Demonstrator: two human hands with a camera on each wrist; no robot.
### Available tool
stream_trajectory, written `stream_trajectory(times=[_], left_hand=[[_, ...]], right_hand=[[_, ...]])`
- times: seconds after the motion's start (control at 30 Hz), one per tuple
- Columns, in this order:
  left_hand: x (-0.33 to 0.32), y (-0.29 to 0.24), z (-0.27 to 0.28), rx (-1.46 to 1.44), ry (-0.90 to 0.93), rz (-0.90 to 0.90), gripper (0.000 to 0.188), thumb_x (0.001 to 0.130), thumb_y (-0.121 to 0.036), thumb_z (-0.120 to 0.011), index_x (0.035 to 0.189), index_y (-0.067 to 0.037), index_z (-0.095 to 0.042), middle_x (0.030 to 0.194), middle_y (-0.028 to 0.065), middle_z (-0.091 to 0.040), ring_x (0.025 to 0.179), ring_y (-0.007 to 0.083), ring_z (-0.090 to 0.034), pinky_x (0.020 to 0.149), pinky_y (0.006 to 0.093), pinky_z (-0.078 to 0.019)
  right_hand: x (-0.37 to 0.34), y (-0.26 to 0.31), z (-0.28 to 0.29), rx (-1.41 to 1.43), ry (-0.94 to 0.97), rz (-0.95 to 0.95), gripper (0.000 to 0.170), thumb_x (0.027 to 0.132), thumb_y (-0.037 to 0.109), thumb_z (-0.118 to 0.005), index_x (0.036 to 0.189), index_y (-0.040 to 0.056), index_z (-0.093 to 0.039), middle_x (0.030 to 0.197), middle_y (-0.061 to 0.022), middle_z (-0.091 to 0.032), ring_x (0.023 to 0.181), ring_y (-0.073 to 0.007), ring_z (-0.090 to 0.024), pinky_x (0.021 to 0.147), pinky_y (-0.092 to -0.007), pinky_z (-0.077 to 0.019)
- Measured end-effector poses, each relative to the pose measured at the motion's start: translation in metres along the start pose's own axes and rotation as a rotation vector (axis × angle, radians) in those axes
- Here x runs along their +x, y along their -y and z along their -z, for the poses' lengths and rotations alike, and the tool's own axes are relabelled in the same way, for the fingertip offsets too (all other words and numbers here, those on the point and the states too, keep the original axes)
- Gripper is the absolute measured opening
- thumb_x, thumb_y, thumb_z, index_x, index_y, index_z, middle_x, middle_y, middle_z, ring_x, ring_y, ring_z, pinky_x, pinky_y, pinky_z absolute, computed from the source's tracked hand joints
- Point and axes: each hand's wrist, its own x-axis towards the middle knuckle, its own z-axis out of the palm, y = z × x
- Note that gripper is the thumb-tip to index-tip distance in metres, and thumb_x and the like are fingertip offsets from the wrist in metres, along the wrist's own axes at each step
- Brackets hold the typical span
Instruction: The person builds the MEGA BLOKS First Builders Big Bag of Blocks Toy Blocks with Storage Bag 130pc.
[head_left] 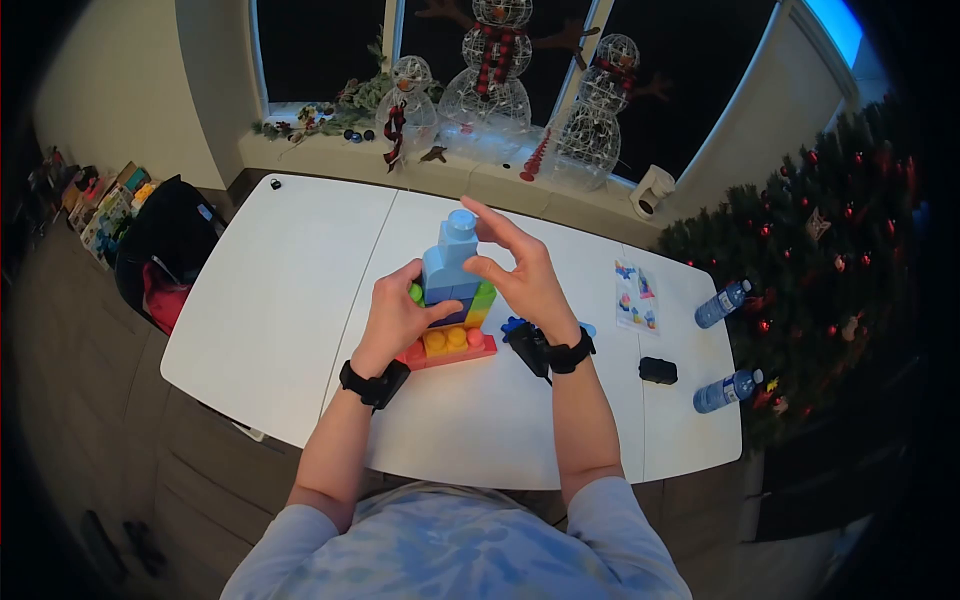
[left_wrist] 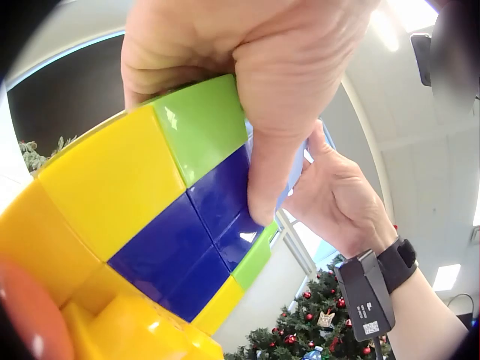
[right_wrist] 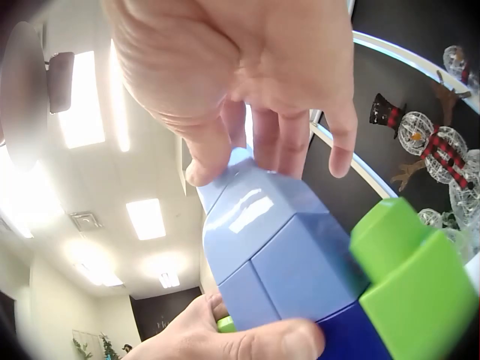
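A tower of toy building blocks stands upright, its red base (head_left: 425, 358) over the white table (head_left: 270, 260). Yellow, green and dark blue blocks (left_wrist: 176, 251) make up its middle, and light blue blocks (head_left: 447, 262) its top. My left hand (head_left: 393, 312) grips the middle from the left, its thumb across the dark blue block. High on the tower, my right hand (head_left: 528, 275) holds the uppermost light blue block (right_wrist: 240, 172) between thumb and fingers. Its thumb lies at the near side, and the long fingers pass behind, partly hidden by the block.
Small blue pieces (head_left: 512, 325) lie by the right wrist. Farther right are a printed picture sheet (head_left: 637, 295), a black case (head_left: 658, 371) and two water bottles (head_left: 722, 304). A decorated Christmas tree (head_left: 800, 240) stands beyond the right edge; wire snowmen (head_left: 487, 90) line the windowsill.
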Motion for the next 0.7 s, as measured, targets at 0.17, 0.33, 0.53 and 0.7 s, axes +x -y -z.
stream_trajectory(times=[0.17, 0.33, 0.53, 0.7], left_hand=[[0.012, 0.013, 0.007, 0.079, -0.046, -0.01, 0.048, 0.068, -0.014, -0.096, 0.106, 0.001, -0.069, 0.09, 0.0158, -0.074, 0.077, 0.0256, -0.069, 0.077, 0.0357, -0.0558], [0.061, 0.038, 0.007, 0.051, -0.006, -0.018, 0.047, 0.07, -0.012, -0.095, 0.106, 0.001, -0.07, 0.096, 0.0145, -0.076, 0.085, 0.0239, -0.072, 0.082, 0.036, -0.0563], [0.114, 0.052, -0.008, 0.031, 0.097, -0.046, 0.062, 0.069, -0.01, -0.095, 0.125, -0.001, -0.07, 0.11, 0.0122, -0.077, 0.096, 0.0203, -0.071, 0.09, 0.034, -0.0551], [0.136, 0.056, -0.017, -0.007, 0.161, 0.006, 0.061, 0.069, -0.009, -0.094, 0.125, 0.0, -0.07, 0.112, 0.0118, -0.077, 0.101, 0.0194, -0.071, 0.094, 0.0344, -0.0541]], right_hand=[[-0.02, -0.042, 0.041, -0.077, -0.231, -0.085, 0.052, 0.092, 0.011, -0.076, 0.141, 0.0064, -0.062, 0.128, -0.0151, -0.071, 0.116, -0.0267, -0.069, 0.1, -0.0381, -0.0519], [-0.062, -0.098, 0.086, -0.753, 0.105, -0.309, 0.051, 0.085, 0.02, -0.08, 0.132, 0.0059, -0.067, 0.128, -0.0171, -0.069, 0.122, -0.0352, -0.063, 0.103, -0.0435, -0.0493], [-0.122, -0.117, 0.127, -0.706, 0.069, -0.482, 0.055, 0.081, 0.022, -0.082, 0.132, 0.0076, -0.067, 0.136, -0.0164, -0.064, 0.131, -0.0347, -0.056, 0.108, -0.0431, -0.0474], [-0.153, -0.125, 0.146, -0.594, 0.231, -0.597, 0.062, 0.077, 0.015, -0.083, 0.136, 0.0087, -0.064, 0.141, -0.0125, -0.06, 0.133, -0.0336, -0.054, 0.111, -0.0411, -0.046]])
